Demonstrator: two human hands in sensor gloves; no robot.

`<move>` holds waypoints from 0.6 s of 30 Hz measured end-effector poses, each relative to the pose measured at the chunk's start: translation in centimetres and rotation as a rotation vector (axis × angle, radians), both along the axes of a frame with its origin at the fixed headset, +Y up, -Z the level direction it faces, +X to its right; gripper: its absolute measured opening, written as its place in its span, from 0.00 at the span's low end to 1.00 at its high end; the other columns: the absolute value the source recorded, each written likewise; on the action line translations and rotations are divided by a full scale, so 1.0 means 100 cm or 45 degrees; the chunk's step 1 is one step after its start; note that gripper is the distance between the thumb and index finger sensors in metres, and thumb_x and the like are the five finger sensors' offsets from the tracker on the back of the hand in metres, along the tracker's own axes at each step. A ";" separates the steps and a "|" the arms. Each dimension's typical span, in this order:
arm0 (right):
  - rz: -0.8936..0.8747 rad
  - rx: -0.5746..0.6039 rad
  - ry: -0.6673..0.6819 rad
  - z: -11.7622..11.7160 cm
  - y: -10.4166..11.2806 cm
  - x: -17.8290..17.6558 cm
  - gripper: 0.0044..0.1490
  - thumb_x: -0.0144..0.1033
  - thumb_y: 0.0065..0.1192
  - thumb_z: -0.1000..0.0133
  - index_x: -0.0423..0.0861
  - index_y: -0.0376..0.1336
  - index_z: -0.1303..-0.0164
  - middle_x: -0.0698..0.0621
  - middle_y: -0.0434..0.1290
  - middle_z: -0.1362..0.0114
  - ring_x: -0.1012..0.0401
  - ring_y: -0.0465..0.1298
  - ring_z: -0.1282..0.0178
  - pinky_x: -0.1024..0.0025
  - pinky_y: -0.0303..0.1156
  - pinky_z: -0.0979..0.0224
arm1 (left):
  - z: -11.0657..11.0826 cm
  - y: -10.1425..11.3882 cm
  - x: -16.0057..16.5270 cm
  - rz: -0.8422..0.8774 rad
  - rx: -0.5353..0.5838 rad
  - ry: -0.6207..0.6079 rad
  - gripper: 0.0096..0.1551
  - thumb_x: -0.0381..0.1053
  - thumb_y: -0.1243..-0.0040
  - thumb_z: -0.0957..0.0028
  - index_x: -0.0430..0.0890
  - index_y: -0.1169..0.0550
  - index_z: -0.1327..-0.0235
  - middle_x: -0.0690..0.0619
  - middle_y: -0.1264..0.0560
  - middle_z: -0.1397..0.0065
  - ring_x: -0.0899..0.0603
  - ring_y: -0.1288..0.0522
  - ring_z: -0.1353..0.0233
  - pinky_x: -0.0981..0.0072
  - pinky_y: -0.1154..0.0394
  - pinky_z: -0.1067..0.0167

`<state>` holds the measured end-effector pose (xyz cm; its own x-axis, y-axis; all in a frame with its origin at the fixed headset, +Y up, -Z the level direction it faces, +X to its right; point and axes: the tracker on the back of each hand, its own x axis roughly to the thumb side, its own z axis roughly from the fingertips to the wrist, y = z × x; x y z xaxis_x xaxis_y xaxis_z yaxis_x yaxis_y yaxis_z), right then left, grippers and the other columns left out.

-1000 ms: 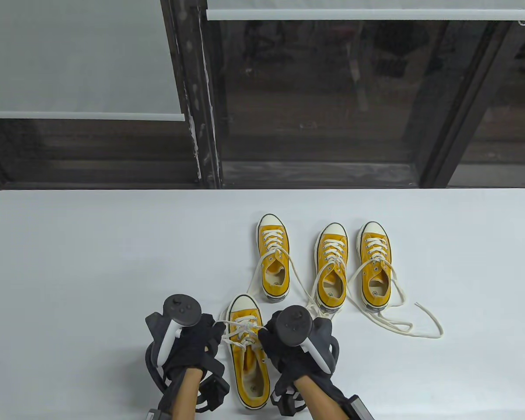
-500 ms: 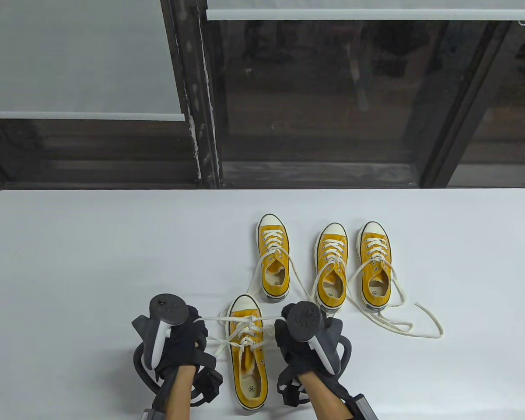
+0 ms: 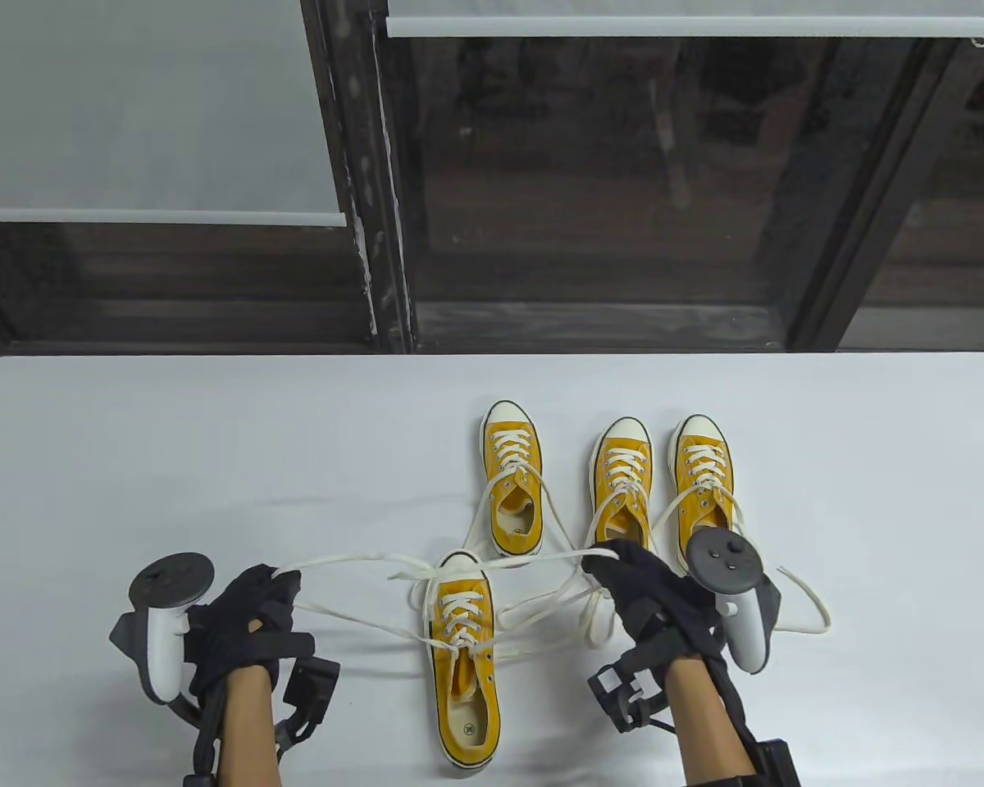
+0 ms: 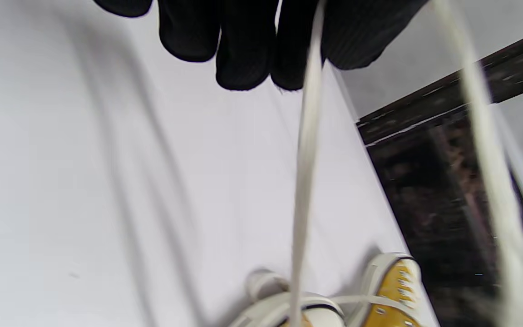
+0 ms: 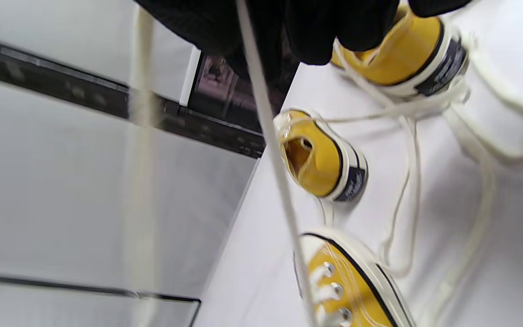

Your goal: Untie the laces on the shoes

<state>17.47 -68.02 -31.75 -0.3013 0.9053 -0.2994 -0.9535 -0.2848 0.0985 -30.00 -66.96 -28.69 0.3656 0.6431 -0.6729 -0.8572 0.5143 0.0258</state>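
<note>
Four yellow shoes stand on the white worktop (image 3: 172,459): the near shoe (image 3: 463,656) in front, and three more shoes (image 3: 512,484) (image 3: 621,500) (image 3: 703,504) in a row behind it. The left hand (image 3: 242,627) and right hand (image 3: 652,602), either side of the near shoe, each pinch a strand of its lace (image 3: 353,561), drawn out loose.

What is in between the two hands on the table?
In the table view, the nearest yellow sneaker sits between the left hand and right hand, its white laces stretched out to both.

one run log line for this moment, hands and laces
left hand: pinches lace end | right hand: pinches other lace end | nearest shoe: bow undone | hands wide apart
</note>
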 end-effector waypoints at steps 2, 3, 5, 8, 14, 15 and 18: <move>-0.003 -0.038 -0.084 0.006 0.006 0.022 0.24 0.43 0.50 0.30 0.44 0.62 0.28 0.37 0.54 0.17 0.36 0.54 0.17 0.32 0.51 0.23 | 0.004 0.003 -0.008 -0.057 -0.053 0.063 0.30 0.59 0.44 0.34 0.48 0.30 0.23 0.45 0.29 0.24 0.35 0.38 0.17 0.31 0.46 0.22; 0.024 -0.050 -0.121 0.008 0.008 0.030 0.26 0.45 0.50 0.30 0.43 0.61 0.27 0.36 0.54 0.17 0.35 0.54 0.17 0.32 0.51 0.23 | 0.006 0.004 -0.010 -0.065 -0.064 0.073 0.34 0.60 0.43 0.35 0.48 0.33 0.19 0.45 0.31 0.22 0.34 0.41 0.16 0.31 0.47 0.22; 0.128 -0.090 -0.188 0.016 0.012 0.052 0.36 0.51 0.48 0.29 0.41 0.54 0.17 0.33 0.49 0.15 0.33 0.50 0.17 0.31 0.48 0.23 | 0.009 0.008 -0.013 -0.073 -0.059 0.096 0.42 0.60 0.41 0.36 0.46 0.41 0.15 0.42 0.39 0.17 0.31 0.49 0.14 0.29 0.50 0.22; 0.307 -0.059 -0.258 0.025 0.019 0.076 0.46 0.61 0.46 0.31 0.44 0.46 0.10 0.31 0.45 0.14 0.32 0.46 0.17 0.29 0.46 0.23 | 0.010 0.017 -0.007 -0.070 0.048 0.073 0.51 0.59 0.39 0.37 0.42 0.50 0.13 0.37 0.51 0.13 0.27 0.63 0.15 0.27 0.57 0.23; 0.406 0.030 -0.271 0.040 0.028 0.106 0.44 0.58 0.48 0.31 0.44 0.46 0.11 0.32 0.45 0.14 0.33 0.46 0.16 0.29 0.45 0.23 | 0.002 0.048 0.010 -0.175 0.055 -0.047 0.52 0.53 0.35 0.37 0.38 0.52 0.14 0.35 0.60 0.12 0.27 0.69 0.15 0.25 0.60 0.23; 0.418 0.036 -0.261 0.041 0.029 0.107 0.44 0.57 0.47 0.31 0.44 0.46 0.11 0.32 0.44 0.14 0.33 0.46 0.16 0.29 0.45 0.23 | -0.002 0.051 0.013 -0.246 -0.002 -0.109 0.54 0.52 0.33 0.38 0.39 0.53 0.13 0.36 0.60 0.11 0.27 0.70 0.15 0.25 0.60 0.23; 0.450 0.030 -0.205 0.042 0.028 0.107 0.43 0.56 0.48 0.30 0.44 0.47 0.11 0.32 0.45 0.14 0.33 0.46 0.16 0.29 0.45 0.23 | -0.011 0.053 0.018 -0.435 -0.196 -0.211 0.61 0.56 0.30 0.42 0.40 0.55 0.12 0.37 0.60 0.10 0.27 0.70 0.15 0.24 0.61 0.23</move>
